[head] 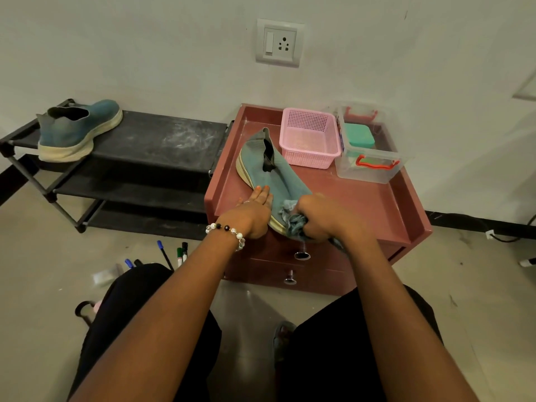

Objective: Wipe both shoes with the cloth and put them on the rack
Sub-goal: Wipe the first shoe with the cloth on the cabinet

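Note:
A blue-grey shoe [265, 165] with a cream sole lies on its side on the pink cabinet top [362, 195], toe toward me. My left hand [253, 211] rests flat on the shoe's toe end, fingers straight. My right hand [324, 217] grips a bunched blue-grey cloth [293, 221] pressed against the toe. The second blue shoe [77, 130] stands upright on the top shelf of the black rack [162, 137], at its left end.
A pink mesh basket [309, 137] and a clear plastic box [368, 147] with a teal item stand at the back of the cabinet. Markers [181, 252] lie on the floor below the rack. A wall socket [278, 43] is above.

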A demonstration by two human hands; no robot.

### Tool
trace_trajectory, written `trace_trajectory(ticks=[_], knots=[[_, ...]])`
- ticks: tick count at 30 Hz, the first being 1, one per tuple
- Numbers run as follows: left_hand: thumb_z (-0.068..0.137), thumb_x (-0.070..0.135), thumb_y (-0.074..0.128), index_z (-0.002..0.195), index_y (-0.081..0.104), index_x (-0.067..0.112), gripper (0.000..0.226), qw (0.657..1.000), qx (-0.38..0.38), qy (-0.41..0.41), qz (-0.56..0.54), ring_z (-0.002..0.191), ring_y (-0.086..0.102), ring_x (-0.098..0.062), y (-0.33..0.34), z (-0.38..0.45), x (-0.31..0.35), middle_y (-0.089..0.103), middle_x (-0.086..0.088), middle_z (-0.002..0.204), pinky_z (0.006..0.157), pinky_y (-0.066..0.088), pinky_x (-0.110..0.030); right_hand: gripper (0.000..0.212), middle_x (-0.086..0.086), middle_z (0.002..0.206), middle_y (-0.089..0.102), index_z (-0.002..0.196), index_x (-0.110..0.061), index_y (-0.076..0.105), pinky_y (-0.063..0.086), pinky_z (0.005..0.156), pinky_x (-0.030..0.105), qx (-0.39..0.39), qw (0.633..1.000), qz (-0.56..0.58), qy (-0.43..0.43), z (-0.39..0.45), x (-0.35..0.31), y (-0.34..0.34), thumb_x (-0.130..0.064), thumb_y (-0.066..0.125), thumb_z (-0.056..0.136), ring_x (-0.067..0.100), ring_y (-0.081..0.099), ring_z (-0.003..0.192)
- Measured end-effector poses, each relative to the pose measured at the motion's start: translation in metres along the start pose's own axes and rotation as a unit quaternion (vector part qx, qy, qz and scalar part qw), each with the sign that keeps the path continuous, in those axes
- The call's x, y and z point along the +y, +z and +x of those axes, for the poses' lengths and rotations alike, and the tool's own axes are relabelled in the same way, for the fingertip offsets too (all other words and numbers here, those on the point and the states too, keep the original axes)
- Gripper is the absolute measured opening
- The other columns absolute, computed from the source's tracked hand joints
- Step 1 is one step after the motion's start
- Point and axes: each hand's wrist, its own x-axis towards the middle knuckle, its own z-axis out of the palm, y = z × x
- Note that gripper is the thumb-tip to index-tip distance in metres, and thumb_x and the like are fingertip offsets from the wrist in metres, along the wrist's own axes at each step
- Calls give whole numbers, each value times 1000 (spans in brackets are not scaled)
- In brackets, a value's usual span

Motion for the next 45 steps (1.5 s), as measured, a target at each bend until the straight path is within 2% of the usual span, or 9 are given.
trace_trajectory(ticks=[5,10,18,24,31,36,39,41,45], knots=[[91,-3,39,151,-6,7,76,1000,4,1,2,146,-18,-20,-2,-1,-1,-21,-4,158,117,5,-48,30,10,115,64,108,-15,66,44,89,31,22,999,9,-45,17,0,11,-9,57,80,28,54,111],[93,-1,37,151,-8,9,75,1000,0,6,1,145,-18,-20,1,1,-4,-23,-4,157,117,4,-49,9,13,72,63,74,-3,66,46,61,33,-50,999,19,10,-8,15,-12,1,58,73,26,56,69],[91,-5,37,151,-9,8,77,1000,3,9,-1,145,-18,-19,-1,0,-4,-23,-3,157,116,4,-49,39,8,111,66,111,-15,67,48,88,37,10,997,-6,-79,18,2,7,-6,53,75,27,58,104],[92,-3,36,151,-11,10,76,1000,-4,20,-7,145,-19,-19,0,-1,-8,-25,-2,157,116,2,-49,32,13,89,72,94,-7,72,55,73,42,-72,997,30,-17,-9,29,-13,1,55,68,26,66,81],[90,-5,36,151,-11,8,78,1000,-8,14,-8,145,-19,-19,-3,-3,-6,-24,-3,157,116,4,-49,41,13,104,68,107,-14,69,50,82,40,-15,998,16,-64,10,-3,-1,-9,48,71,30,61,95],[94,-1,37,151,-9,9,75,999,-10,38,-10,146,-17,-19,-5,-5,-10,-21,-4,158,118,4,-47,23,15,75,68,82,0,70,49,62,36,-39,997,58,31,-14,19,-24,5,51,69,28,60,70],[97,3,40,152,3,5,66,995,-25,90,-36,147,-7,-23,-16,-10,-13,-7,-8,160,118,4,-34,10,17,80,62,75,-1,60,42,62,32,29,997,29,71,-9,24,-16,1,52,71,34,58,79],[97,5,44,148,26,3,54,988,-25,127,-88,146,12,-20,-24,-15,-14,16,-5,159,117,15,-33,9,18,93,62,82,-7,59,42,67,32,82,992,1,92,-5,20,-10,-2,54,76,35,58,89],[96,7,49,126,59,11,32,970,31,149,-191,104,62,-16,-33,-24,-14,66,-5,114,94,47,-33,37,11,110,69,113,-14,68,44,86,29,230,965,92,84,-7,2,-13,-2,60,79,28,60,102]])
